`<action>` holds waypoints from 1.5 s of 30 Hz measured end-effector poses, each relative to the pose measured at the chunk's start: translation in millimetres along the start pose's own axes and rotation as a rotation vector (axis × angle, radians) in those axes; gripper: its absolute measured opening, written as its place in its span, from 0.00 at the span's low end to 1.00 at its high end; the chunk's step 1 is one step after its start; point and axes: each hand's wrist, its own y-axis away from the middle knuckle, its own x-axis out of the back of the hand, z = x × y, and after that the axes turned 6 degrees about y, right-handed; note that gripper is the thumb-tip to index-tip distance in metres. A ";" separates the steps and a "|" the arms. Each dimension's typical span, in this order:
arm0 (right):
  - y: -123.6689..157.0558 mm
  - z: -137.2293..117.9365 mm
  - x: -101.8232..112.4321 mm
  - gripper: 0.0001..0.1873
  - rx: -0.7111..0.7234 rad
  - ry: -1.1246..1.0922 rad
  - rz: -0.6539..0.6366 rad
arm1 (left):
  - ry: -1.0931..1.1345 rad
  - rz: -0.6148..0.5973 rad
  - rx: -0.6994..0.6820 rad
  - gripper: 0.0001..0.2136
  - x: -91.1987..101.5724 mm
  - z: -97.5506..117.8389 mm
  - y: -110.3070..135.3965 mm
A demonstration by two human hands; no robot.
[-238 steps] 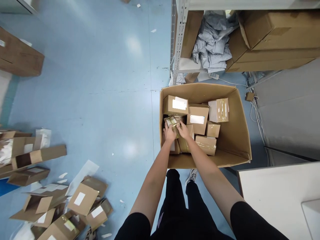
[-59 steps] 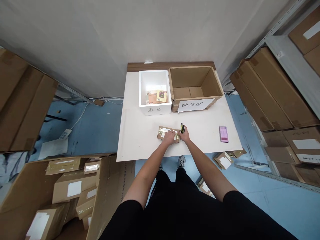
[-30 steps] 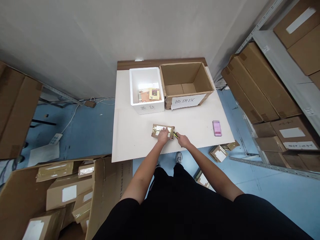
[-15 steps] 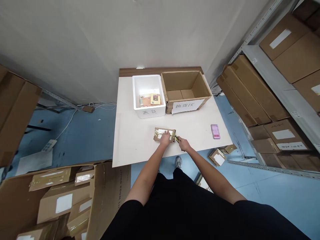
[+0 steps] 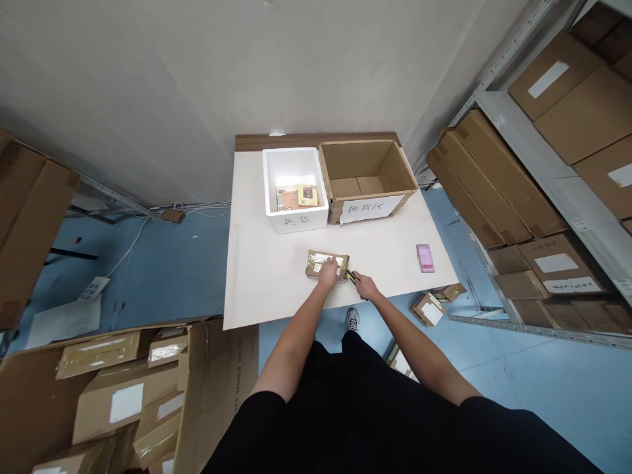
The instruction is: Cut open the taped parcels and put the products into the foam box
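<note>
A small cardboard box (image 5: 315, 263) wrapped in shiny tape, with a white label, lies near the front edge of the white table (image 5: 257, 283). My left hand (image 5: 328, 270) rests over its right part, fingers bent and gripping it against the tabletop. In my right hand (image 5: 366, 287) is a black-and-yellow box cutter (image 5: 351, 275), its front end at the box's right end. Whether the blade touches the cardboard is too small to tell.
Behind the box stand a white foam bin (image 5: 296, 222) with several small packages and an open cardboard carton (image 5: 372, 191). A pink pixelated item (image 5: 425, 259) lies at the table's right. Parcels fill a large carton (image 5: 197, 388) at lower left; shelves (image 5: 533, 138) hold boxes at right.
Both hands, the small box and the box cutter show only a very slight shift to the right. My grips look the same.
</note>
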 end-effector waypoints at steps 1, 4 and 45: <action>2.2 0.6 -2.5 0.27 -0.004 -0.003 0.008 | -0.004 -0.003 0.005 0.45 0.2 0.3 -0.1; 7.2 5.5 -0.8 0.29 -0.012 -0.039 0.023 | -0.007 -0.013 0.017 0.44 1.2 1.2 0.0; -85.3 -11.4 -47.5 0.52 -0.173 -0.452 0.498 | -0.142 0.039 0.231 0.29 46.2 -43.6 13.5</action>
